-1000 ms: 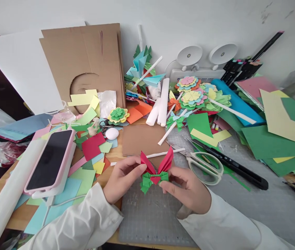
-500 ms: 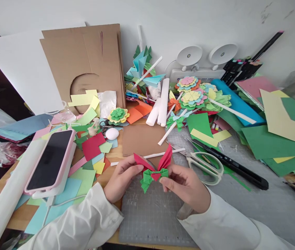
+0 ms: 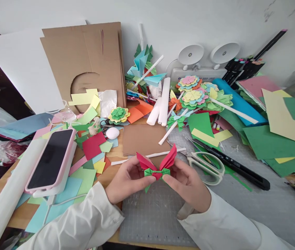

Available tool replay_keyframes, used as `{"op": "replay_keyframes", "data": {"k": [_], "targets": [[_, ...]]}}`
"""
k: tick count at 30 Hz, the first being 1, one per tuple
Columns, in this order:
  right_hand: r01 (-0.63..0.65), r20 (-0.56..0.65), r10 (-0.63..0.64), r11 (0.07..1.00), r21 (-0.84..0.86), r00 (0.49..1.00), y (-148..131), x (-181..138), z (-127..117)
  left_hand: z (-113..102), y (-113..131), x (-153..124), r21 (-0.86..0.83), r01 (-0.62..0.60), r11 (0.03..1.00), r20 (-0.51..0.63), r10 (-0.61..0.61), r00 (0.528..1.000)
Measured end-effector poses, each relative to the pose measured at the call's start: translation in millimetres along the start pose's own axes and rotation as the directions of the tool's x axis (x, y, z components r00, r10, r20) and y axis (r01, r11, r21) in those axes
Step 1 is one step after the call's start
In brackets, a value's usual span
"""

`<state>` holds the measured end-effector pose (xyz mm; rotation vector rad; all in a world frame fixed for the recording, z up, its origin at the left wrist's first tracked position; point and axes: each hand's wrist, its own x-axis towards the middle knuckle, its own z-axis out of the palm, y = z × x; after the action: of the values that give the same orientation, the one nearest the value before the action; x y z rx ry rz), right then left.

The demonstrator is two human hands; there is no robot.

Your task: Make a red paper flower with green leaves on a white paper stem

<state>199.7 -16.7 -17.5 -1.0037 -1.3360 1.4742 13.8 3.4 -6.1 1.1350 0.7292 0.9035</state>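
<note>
Between my two hands is a folded paper piece (image 3: 168, 160), with two red pointed wings on top and a green folded band with a small red tip in front. My left hand (image 3: 126, 178) pinches its left side, thumb laid across the green band. At the right side, my right hand (image 3: 187, 182) grips it between thumb and fingers. Both hands are above the grey cutting mat (image 3: 157, 222). Just beyond them lies a thin white paper stick (image 3: 147, 155). Scissors with pale handles (image 3: 206, 168) rest to the right of my right hand.
A black long-handled tool (image 3: 233, 163) lies on the right, near green paper sheets (image 3: 280, 144). Paper flowers (image 3: 192, 97) and white paper rolls (image 3: 164, 100) are at the back. On the left are a phone (image 3: 50, 159), colored paper scraps (image 3: 92, 144) and standing cardboard (image 3: 84, 52).
My left thumb has moved from the red wing down onto the green band. The folded paper has shifted slightly right, and its green lower left part is now mostly covered.
</note>
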Motion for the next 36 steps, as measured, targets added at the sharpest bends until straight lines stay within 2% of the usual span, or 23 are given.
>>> {"op": "replay_keyframes", "data": {"k": [5,12,20,31,36], "targets": [[0.031,0.009,-0.031,1.0,-0.005,0.999,-0.5,0.2,-2.5,1.1,1.5,-0.1,-0.019,0.012,1.0,0.006,-0.012,1.0],[-0.019,-0.006,0.02,1.0,0.023,1.0,-1.0,-0.7,-2.0,0.1,0.4,-1.3,-0.052,0.052,0.997,0.002,-0.052,0.999],[-0.026,-0.048,0.028,0.999,0.023,0.998,-0.7,-0.4,1.3,-3.4,-4.0,-0.7,-0.028,0.075,0.997,-0.029,-0.076,0.997],[-0.053,-0.075,0.061,0.993,0.104,0.995,-3.5,0.3,6.0,-1.0,1.2,0.2,0.036,0.123,0.992,-0.032,-0.122,0.992],[-0.051,-0.083,0.057,0.995,0.081,0.995,-3.5,2.7,7.5,0.2,4.7,1.1,0.03,0.123,0.992,-0.033,-0.122,0.992]]}}
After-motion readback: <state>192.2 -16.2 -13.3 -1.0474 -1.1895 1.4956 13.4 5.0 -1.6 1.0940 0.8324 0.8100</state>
